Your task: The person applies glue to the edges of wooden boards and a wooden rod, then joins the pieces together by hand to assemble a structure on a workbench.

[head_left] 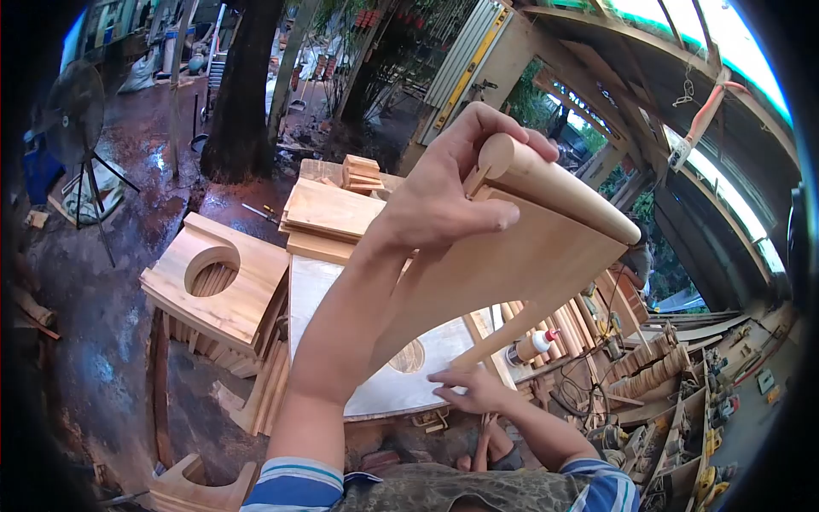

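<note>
A pale wooden panel (495,256) with a large curved cutout is raised and tilted over the work table. A round wooden rod (563,188) lies along its upper edge. My left hand (452,183) is closed on the upper corner, fingers over the rod and thumb against the panel's face. My right hand (473,390) is at the narrow lower end of the panel, its fingertips pointing left; part of its grip is hidden. A white bottle with a red cap (533,346) stands just right of the panel's lower arm.
Below is a light-topped work table (375,397). Stacked boards (333,209) lie at its far side. On the left, a board with a round hole (213,260) rests on piled wood. A standing fan (78,111) and a tree trunk (243,94) are farther off. Cut pieces crowd the right.
</note>
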Motion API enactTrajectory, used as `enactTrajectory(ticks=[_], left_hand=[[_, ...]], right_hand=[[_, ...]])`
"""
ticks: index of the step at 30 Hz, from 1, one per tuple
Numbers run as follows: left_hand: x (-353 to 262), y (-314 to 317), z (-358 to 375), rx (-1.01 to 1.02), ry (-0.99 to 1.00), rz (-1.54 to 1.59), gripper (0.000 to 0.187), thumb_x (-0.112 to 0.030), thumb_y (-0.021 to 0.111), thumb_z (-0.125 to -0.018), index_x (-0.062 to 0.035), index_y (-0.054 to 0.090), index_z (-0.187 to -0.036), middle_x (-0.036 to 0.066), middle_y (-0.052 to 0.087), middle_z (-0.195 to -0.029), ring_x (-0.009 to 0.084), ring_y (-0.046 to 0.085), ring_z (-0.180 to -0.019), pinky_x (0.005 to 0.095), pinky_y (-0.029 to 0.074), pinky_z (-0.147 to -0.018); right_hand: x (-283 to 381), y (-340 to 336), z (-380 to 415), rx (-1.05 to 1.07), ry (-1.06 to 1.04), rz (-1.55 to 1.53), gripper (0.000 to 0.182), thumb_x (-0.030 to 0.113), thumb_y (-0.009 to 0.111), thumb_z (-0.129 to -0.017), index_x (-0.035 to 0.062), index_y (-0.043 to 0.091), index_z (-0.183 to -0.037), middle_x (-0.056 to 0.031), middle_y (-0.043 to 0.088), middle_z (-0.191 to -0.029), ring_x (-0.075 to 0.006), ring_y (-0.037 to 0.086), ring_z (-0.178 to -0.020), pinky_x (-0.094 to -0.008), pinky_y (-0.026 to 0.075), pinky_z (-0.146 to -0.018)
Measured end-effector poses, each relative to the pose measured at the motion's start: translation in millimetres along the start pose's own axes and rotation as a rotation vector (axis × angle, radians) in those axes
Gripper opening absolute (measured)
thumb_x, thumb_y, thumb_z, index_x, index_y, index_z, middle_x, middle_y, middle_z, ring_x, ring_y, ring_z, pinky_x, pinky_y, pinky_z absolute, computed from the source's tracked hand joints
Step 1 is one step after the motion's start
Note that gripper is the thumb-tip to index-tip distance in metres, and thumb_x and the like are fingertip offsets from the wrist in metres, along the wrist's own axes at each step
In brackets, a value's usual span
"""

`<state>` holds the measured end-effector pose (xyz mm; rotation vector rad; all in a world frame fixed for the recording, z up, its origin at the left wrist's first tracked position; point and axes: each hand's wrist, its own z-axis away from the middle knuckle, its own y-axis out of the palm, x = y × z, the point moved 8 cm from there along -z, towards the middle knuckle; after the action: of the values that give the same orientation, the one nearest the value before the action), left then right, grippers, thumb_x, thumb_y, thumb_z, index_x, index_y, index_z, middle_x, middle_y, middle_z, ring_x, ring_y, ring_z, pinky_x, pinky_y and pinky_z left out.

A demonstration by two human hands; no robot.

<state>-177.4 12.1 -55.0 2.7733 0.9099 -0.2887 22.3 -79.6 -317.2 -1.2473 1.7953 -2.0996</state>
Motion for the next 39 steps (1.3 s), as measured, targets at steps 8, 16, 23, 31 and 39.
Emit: enactTrajectory(ticks=[8,16,23,31,39], left_hand=[[-0.6,5.1,-3.5,0.074,-0.016,0.018,0.046,-0.001,0.077,-0.076,-0.0077,0.054,-0.115,0.015,0.062,-0.124,0.0306,0.056,-0.13,0.049,0.041,-0.116],[2.7,5.4,-7.9,0.091,0.098,0.119,0.043,0.006,0.062,-0.071,-0.0062,0.053,-0.111,0.013,0.065,-0.112,0.027,0.06,-0.119,0.0466,0.045,-0.108],[2.6,9.1,-8.1,0.083,0.117,0.135,0.045,0.007,0.067,-0.071,-0.0077,0.054,-0.112,0.016,0.066,-0.109,0.035,0.062,-0.119,0.0543,0.043,-0.111],[-8.0,7.5,-5.4,0.065,-0.043,-0.059,0.045,-0.002,0.07,-0.074,-0.0049,0.054,-0.116,0.017,0.065,-0.122,0.0363,0.054,-0.132,0.0523,0.043,-0.113],[-33.0,125.3,-48.1,0.286,-0.066,-1.979,0.06,-0.029,0.088,-0.072,-0.0032,0.062,-0.119,0.017,0.066,-0.127,0.0363,0.053,-0.132,0.0476,0.038,-0.113]], right_hand=[[199.5,-246.6,-42.7,-1.115,-0.531,0.71,0.068,0.056,0.035,-0.106,-0.0028,0.065,-0.117,-0.0212,0.068,-0.109,-0.0365,0.064,-0.097,-0.046,0.047,-0.092],[174.3,-243.9,-77.7,-1.251,-0.397,0.649,0.083,0.073,0.029,-0.1,-0.0005,0.067,-0.099,-0.0153,0.066,-0.087,-0.0326,0.063,-0.081,-0.0406,0.046,-0.078],[177.0,-247.1,-70.6,-1.293,-0.332,0.632,0.088,0.076,0.028,-0.098,-0.0018,0.067,-0.097,-0.0164,0.066,-0.088,-0.0323,0.063,-0.082,-0.0419,0.047,-0.077],[166.7,-262.6,-36.5,-1.003,-0.606,0.69,0.072,0.063,0.049,-0.097,-0.0024,0.065,-0.123,-0.0191,0.067,-0.11,-0.0367,0.065,-0.099,-0.046,0.048,-0.09],[58.1,-331.0,14.0,-1.185,-0.258,0.726,0.054,0.056,0.054,-0.097,0.0052,0.069,-0.09,-0.0099,0.065,-0.08,-0.0306,0.062,-0.079,-0.0431,0.045,-0.08]])
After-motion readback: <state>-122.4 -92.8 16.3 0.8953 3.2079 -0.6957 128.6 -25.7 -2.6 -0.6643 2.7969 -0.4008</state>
